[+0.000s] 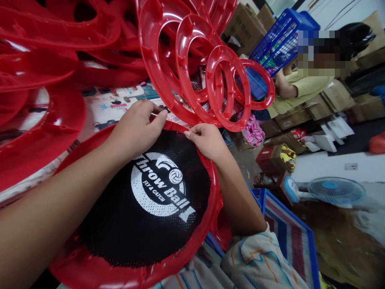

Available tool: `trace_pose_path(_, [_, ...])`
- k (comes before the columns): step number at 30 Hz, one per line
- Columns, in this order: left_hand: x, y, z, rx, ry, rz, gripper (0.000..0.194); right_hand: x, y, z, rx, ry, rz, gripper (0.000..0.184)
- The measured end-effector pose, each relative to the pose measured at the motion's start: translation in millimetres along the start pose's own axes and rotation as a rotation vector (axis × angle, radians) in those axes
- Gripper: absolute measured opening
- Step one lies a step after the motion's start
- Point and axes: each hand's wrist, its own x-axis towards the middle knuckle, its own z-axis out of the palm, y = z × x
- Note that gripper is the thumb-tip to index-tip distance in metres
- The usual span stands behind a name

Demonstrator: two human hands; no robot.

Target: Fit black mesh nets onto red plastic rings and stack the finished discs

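A round black mesh (114, 224) printed "Throw Ball Fly & Catch" lies inside a red plastic ring (180, 263) in front of me. My left hand (140, 124) is above the far edge of the mesh, its thumb and forefinger closed together. Small dark bits show by those fingertips, too small to name. At the far right of the rim, my right hand (207, 140) is closed over the ring, its thumb at the mesh's edge. The fingers under this hand are partly hidden.
More red rings (195, 60) stand and lie in piles beyond my hands and to the left. A person in a yellow top (309, 90) sits by a blue crate (279, 40). Cardboard boxes (339, 96), a fan (335, 190) and a striped blue-edged container (288, 233) are on the right.
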Motion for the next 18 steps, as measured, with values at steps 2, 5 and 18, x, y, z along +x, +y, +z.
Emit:
trace_pose_path(2, [0.1,0.5,-0.6,0.023,-0.013,0.001,0.029,1.3,-0.4,-0.8,-0.015,-0.004,0.002,0.022])
trace_pose_path(5, [0.0,1.8,-2.2,0.054,-0.014,-0.008,0.03,2.8,-0.4,-0.3,-0.032,0.007,0.002,0.021])
trace_pose_path(18, [-3.3,2.4,-1.7,0.098,-0.014,0.01,0.038,2.3,0.5,2.3,-0.063,0.028,-0.002,0.022])
